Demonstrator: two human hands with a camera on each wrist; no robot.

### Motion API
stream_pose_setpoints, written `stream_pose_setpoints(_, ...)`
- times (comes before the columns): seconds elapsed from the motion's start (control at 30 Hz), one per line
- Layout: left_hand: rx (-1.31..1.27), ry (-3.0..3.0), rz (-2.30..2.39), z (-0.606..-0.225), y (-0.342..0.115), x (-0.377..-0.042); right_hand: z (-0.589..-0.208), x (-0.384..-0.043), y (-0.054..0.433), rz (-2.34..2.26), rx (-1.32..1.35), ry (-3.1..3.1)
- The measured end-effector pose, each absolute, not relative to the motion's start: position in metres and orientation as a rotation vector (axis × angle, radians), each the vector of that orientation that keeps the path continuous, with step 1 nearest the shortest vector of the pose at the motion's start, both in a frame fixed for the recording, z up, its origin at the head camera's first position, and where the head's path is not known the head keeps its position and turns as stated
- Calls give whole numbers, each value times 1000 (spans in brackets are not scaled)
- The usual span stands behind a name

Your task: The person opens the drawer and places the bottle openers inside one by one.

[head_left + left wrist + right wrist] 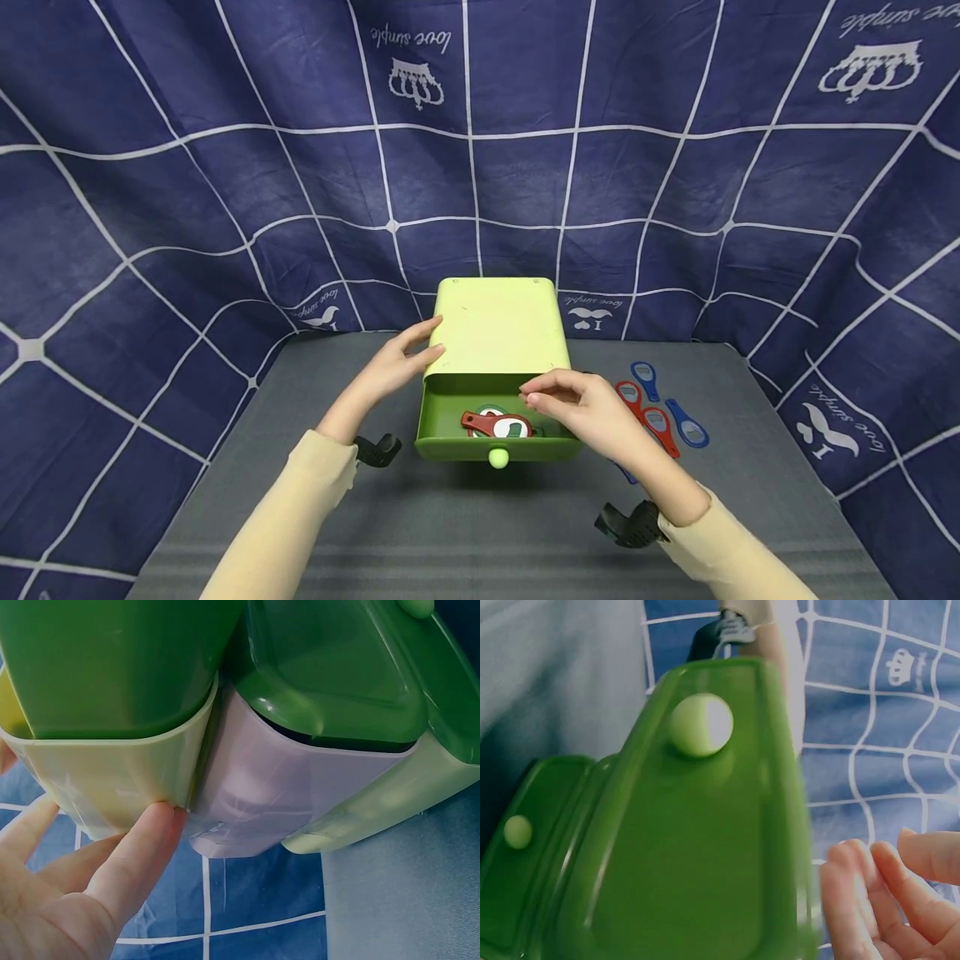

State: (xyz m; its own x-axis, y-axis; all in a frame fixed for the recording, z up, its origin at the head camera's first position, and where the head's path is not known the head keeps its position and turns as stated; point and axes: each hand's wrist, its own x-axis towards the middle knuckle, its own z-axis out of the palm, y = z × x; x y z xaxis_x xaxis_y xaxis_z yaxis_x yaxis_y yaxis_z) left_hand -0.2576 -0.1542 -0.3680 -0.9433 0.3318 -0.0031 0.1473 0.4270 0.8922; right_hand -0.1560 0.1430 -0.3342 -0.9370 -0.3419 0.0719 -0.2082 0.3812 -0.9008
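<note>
A small cabinet (pixel 501 329) with a pale yellow-green top stands in the middle, its top green drawer (pixel 450 452) pulled out. Inside the drawer lie a red paddle-shaped piece (pixel 477 422) with a white round head and a green-edged one partly under it. My left hand (pixel 393 364) rests spread fingers against the cabinet's left side; the left wrist view shows the fingertips (pixel 156 814) touching the pale shell. Over the drawer's right edge hovers my right hand (pixel 581 406), fingers loosely bent. In the right wrist view, nothing shows between its fingers (pixel 840 877).
To the right on the grey table (pixel 465 533) lie several paddle-shaped pieces, among them a red one (pixel 660 431) and a blue one (pixel 687 425). Another blue piece (pixel 626 473) is partly hidden by the right forearm. A blue checked cloth (pixel 517 183) hangs behind.
</note>
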Motion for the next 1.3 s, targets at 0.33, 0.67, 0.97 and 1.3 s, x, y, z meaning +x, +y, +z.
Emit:
stream_pose_setpoints(0.33, 418, 2499, 1528, -367, -154, -257, -331, -131, 139, -1742, -590, 2388)
stream_pose_setpoints(0.67, 422, 2507, 1523, -367, -155, -257, -353, -110, 130, -1743, -734, 2054)
stream_pose_setpoints(0.97, 423, 2505, 1531, -367, -155, -256, -390, -104, 120, -1679, -701, 1955)
stream_pose_setpoints(1.3, 430, 2511, 1514, -367, -155, -257, -424, -108, 109, -1748, -460, 1834)
